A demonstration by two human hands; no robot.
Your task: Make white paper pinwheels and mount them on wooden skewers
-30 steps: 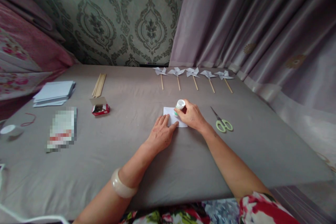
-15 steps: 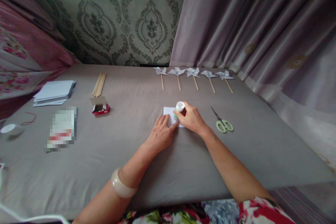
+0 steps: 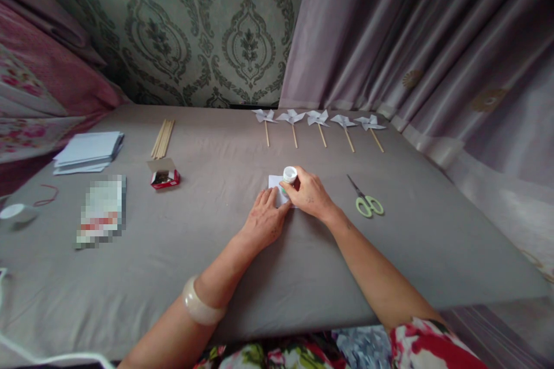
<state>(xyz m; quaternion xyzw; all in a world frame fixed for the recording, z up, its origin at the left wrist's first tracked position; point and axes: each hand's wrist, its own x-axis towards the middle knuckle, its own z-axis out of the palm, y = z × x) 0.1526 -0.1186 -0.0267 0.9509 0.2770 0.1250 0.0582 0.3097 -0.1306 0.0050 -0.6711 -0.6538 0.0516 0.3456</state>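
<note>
A small sheet of white paper (image 3: 273, 180) lies on the cloth-covered table in front of me. My right hand (image 3: 312, 195) is closed around a white and green glue stick (image 3: 289, 174), held nearly upright with its lower end against the paper. The fingers partly hide the stick and the right part of the sheet. My left hand (image 3: 265, 218) lies flat with its fingers outstretched, their tips on the near left part of the paper. Right of my hands lie scissors (image 3: 367, 204) with pale green handles.
Several paper pinwheels (image 3: 318, 119) on wooden sticks line the far edge. To the left are a bundle of wooden sticks (image 3: 163, 139), a small red open box (image 3: 165, 179), a stack of white paper (image 3: 89, 150), a blurred-out packet (image 3: 101, 210) and a white tape roll (image 3: 12, 211).
My right hand and the glue stick have slid a little to the left across the paper. The left hand stays in place on the sheet.
</note>
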